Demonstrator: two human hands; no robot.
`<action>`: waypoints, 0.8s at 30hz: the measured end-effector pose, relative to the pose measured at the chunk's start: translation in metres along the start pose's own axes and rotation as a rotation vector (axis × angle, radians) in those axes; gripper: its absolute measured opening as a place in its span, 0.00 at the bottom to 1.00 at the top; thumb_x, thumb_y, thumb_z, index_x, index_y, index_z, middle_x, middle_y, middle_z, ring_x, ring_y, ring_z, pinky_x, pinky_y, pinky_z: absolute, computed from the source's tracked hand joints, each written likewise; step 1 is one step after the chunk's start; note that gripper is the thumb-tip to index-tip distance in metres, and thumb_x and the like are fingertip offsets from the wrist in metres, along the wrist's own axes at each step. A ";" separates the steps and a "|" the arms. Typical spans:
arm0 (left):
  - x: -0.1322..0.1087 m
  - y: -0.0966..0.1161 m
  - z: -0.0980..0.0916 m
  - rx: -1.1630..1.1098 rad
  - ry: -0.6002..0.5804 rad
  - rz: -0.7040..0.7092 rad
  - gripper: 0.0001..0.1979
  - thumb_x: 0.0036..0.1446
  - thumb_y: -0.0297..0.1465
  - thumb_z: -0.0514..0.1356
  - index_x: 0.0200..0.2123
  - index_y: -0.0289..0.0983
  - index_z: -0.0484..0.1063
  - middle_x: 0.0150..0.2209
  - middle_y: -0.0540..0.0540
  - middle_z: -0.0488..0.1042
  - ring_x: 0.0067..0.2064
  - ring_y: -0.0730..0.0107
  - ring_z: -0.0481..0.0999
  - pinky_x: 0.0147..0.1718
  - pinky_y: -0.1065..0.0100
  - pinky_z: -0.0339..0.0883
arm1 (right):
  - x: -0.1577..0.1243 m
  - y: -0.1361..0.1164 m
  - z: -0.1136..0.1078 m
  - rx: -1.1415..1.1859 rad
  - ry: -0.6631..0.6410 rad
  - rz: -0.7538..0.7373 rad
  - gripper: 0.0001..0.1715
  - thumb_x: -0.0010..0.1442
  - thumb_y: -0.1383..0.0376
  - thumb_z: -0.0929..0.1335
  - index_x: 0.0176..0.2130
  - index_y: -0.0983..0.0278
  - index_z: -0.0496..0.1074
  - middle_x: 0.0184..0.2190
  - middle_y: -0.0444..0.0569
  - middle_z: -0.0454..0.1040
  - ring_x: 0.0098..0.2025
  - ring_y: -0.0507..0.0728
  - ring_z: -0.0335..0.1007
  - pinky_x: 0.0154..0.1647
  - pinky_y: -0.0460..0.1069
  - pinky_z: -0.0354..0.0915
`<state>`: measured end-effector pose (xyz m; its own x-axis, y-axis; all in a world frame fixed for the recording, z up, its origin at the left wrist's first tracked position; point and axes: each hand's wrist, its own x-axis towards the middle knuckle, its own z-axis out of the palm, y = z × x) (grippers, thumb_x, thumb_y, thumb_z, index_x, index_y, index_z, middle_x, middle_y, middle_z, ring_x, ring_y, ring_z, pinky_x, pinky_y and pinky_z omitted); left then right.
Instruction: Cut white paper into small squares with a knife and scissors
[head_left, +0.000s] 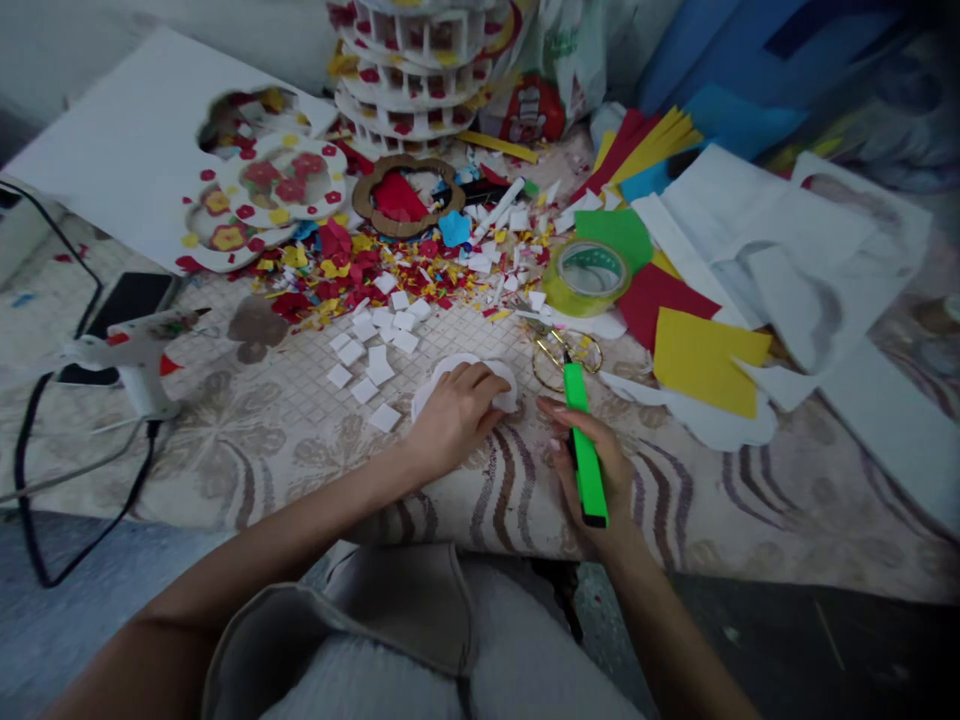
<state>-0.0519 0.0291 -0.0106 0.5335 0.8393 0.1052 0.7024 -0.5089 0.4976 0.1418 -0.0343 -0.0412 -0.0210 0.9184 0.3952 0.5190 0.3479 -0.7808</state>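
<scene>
My left hand (463, 412) lies on a white scalloped cutout (504, 380) at the table's front, its fingers curled over the cutout and pressing on it. Part of the cutout is hidden beneath the hand. Just to the right, my right hand (600, 460) is closed around a bright green utility knife (585, 440) with a black end, its narrow tip pointing away from me. Gold-handled scissors (551, 350) lie just beyond that tip. Small white squares (371, 360) are scattered to the left of the cutout.
A white glue gun (142, 370) with a cable stands at left, near a phone (135, 300). Colourful scraps (420, 260), a tape roll (589, 277) and a brown scalloped ring (409, 195) lie farther back. A white tiered structure (412, 85) rises behind; a yellow sheet (705, 360) lies right.
</scene>
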 end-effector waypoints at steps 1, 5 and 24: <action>0.001 0.001 0.000 -0.003 0.000 -0.007 0.11 0.57 0.24 0.61 0.45 0.34 0.70 0.45 0.42 0.72 0.47 0.59 0.70 0.47 0.59 0.67 | 0.000 0.000 0.000 -0.008 -0.010 -0.002 0.16 0.62 0.67 0.66 0.51 0.56 0.68 0.49 0.49 0.76 0.52 0.60 0.73 0.50 0.58 0.70; 0.002 0.002 0.002 -0.014 0.007 -0.034 0.10 0.57 0.24 0.60 0.44 0.34 0.70 0.44 0.42 0.72 0.47 0.58 0.70 0.47 0.58 0.67 | 0.001 0.000 -0.001 -0.004 -0.042 -0.014 0.17 0.62 0.68 0.66 0.51 0.56 0.67 0.49 0.49 0.76 0.51 0.59 0.73 0.49 0.58 0.70; -0.004 0.002 0.005 -0.047 0.079 -0.034 0.13 0.55 0.23 0.61 0.45 0.33 0.69 0.44 0.41 0.71 0.47 0.59 0.69 0.47 0.58 0.67 | 0.001 0.015 0.005 0.016 -0.303 -0.079 0.24 0.64 0.70 0.64 0.57 0.51 0.65 0.58 0.47 0.67 0.60 0.60 0.64 0.57 0.58 0.65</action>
<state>-0.0500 0.0238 -0.0142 0.4697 0.8693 0.1538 0.6958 -0.4718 0.5416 0.1458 -0.0276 -0.0551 -0.3158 0.9019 0.2947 0.4924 0.4213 -0.7616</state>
